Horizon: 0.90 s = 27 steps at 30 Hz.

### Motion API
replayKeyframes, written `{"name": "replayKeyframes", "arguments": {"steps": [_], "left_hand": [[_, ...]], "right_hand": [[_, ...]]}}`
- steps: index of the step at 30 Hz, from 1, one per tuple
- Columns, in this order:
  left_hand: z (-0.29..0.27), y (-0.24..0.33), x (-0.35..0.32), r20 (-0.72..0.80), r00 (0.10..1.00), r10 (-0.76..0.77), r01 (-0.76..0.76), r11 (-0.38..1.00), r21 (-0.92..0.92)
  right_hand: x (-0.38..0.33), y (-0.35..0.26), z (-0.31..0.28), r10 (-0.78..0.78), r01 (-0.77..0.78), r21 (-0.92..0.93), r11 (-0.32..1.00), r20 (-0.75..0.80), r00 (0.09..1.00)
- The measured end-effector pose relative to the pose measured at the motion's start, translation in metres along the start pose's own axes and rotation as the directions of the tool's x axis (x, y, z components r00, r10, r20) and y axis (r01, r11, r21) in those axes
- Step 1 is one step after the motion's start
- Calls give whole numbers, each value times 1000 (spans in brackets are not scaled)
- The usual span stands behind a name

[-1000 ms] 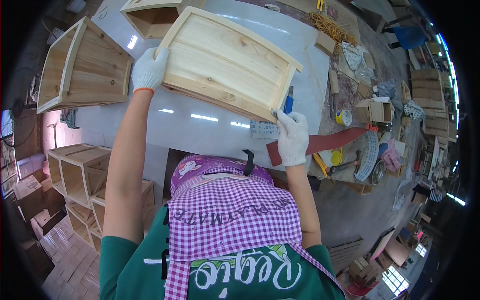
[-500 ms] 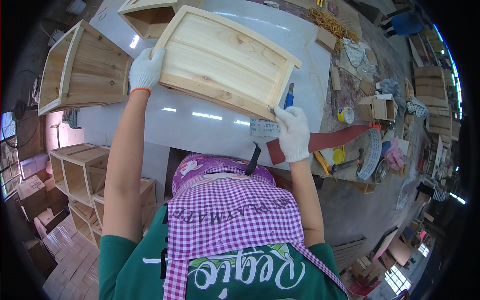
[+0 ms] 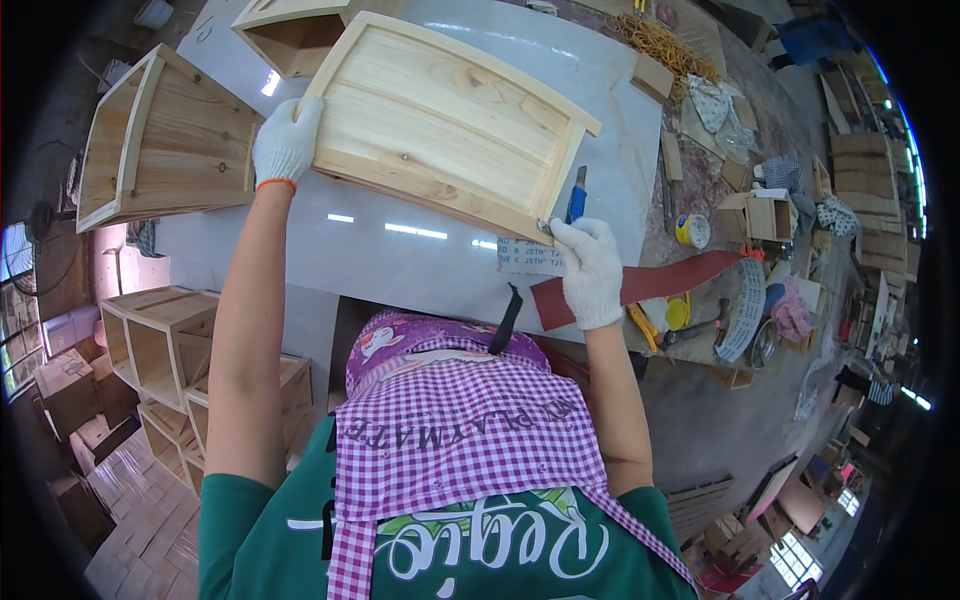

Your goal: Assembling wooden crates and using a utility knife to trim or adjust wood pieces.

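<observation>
A pale pine box [image 3: 440, 115] with a framed panel face is tilted up over the table in front of me. My left hand [image 3: 286, 143], in a white knit glove with an orange cuff, is closed round its left edge. At the box's lower right corner, my right hand [image 3: 590, 268], gloved in white too, has thumb and fingers pinched together. A small greyish bit shows at those fingertips, too small to name. Just beyond them lies a blue-handled utility knife [image 3: 577, 198]. A strip of reddish-brown sandpaper [image 3: 650, 283] passes under my right wrist.
More pine boxes stand at the left [image 3: 190, 140] and far edge [image 3: 290, 40] of the white tabletop [image 3: 400, 260]. Shelf-like wooden units [image 3: 165, 340] are stacked below left. On the cluttered bench to the right are a small tub [image 3: 692, 231], yellow cord [image 3: 660, 50] and tools.
The box has tipped slightly, so less of its near side shows. My left hand has shifted a little left. My right hand has moved slightly right and nearer, staying at the corner.
</observation>
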<state>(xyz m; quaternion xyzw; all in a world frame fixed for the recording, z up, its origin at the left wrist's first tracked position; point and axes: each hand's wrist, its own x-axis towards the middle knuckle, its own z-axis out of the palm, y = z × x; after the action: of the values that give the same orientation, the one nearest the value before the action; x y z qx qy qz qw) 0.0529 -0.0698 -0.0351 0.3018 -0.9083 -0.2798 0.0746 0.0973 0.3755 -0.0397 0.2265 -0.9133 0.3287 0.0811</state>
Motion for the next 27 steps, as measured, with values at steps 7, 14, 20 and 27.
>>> {"name": "replayKeyframes", "arguments": {"steps": [7, 14, 20, 27], "left_hand": [[0, 5, -4, -9, 1000, -2, 2, 1000, 2], [2, 3, -3, -16, 1000, 0, 0, 1000, 1], [1, 2, -1, -25, 1000, 8, -8, 1000, -16], [8, -7, 0, -89, 995, 36, -43, 996, -76]], "right_hand": [[-4, 10, -6, -68, 58, 105, 993, 92, 993], [6, 3, 0, 60, -61, 12, 998, 65, 996], [17, 6, 4, 65, -61, 36, 997, -100, 993], [-4, -9, 8, -105, 106, 71, 992, -17, 994]]}}
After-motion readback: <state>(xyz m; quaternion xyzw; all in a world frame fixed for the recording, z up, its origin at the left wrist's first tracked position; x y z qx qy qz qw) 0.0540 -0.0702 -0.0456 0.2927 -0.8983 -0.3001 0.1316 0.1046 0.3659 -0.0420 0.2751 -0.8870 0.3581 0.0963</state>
